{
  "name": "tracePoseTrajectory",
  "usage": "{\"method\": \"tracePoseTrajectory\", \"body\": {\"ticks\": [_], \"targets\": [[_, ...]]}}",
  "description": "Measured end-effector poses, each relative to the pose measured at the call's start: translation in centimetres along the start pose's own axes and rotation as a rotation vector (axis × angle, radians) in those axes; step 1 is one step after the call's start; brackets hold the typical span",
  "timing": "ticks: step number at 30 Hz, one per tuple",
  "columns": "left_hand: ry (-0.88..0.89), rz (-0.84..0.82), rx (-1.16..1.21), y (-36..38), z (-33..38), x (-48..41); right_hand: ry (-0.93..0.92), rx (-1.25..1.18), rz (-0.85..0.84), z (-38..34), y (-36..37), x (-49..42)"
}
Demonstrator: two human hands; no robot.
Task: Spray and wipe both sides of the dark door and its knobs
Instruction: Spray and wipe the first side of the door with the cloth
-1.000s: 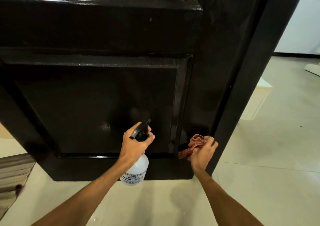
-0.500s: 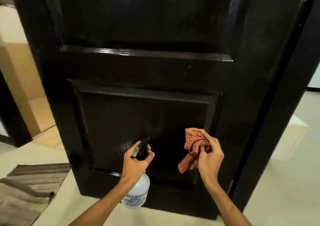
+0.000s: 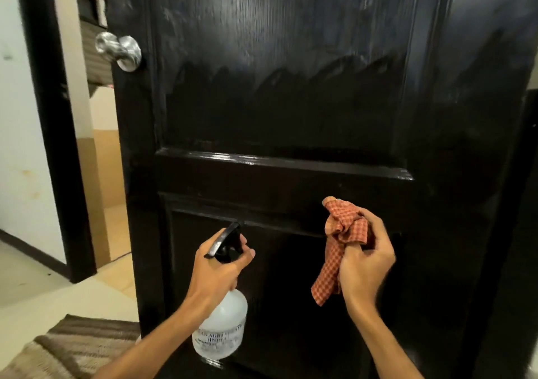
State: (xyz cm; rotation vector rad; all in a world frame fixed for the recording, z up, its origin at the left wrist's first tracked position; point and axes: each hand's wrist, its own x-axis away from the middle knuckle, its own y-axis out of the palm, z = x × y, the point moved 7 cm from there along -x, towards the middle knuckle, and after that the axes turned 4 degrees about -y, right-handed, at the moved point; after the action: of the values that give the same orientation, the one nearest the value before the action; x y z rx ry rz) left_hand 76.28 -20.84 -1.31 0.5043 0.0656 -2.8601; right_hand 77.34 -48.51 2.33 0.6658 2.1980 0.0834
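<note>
Dark door (image 3: 291, 102) faces left hand (image 3: 217, 271) gripping spray bottle (image 3: 221, 329), right hand (image 3: 364, 265) clutching checked cloth (image 3: 340, 233).

Bare arms, both slim; left forearm (image 3: 151, 346) comes in at approx 7 o'clock, right forearm (image 3: 382, 346) at 5 o'clock. Left hand (image 3: 217, 274) & right hand (image 3: 365, 268) bare too; wrists uncovered, tendons showing.

One wide-angle camera, worn on the head, faces the dark door (image 3: 291, 102) at close range, tilted slightly down. The door fills most of the frame, with the doorway (image 3: 99, 151) at the left edge.
</note>
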Motion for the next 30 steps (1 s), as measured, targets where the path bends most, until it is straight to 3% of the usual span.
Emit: {"method": "tracePoseTrajectory", "body": {"ticks": [4,10,17,21,26,30], "targets": [[0.039,0.023,0.029,-0.9,2.9,-2.5,-0.306,0.025,0.054,-2.5,2.2,-3.0],[0.015,0.213,-0.022,-5.8,4.0,-7.9,-0.655,0.206,0.034,-2.6,11.8,-4.8],[0.033,0.403,-0.107,-14.8,8.2,-13.0,-0.843,0.333,-0.432,-6.3,30.4,-3.9],[0.053,0.453,-0.152,-20.2,8.6,-14.7,-0.896,0.410,-0.600,-7.6,39.6,-2.0],[0.093,0.462,-0.096,-27.2,7.6,-17.6,-1.177,0.658,-1.024,-5.6,49.0,5.8],[0.095,0.397,-0.110,-31.4,7.0,-19.0,-1.192,0.790,-0.887,-9.6,54.8,2.1]]}}
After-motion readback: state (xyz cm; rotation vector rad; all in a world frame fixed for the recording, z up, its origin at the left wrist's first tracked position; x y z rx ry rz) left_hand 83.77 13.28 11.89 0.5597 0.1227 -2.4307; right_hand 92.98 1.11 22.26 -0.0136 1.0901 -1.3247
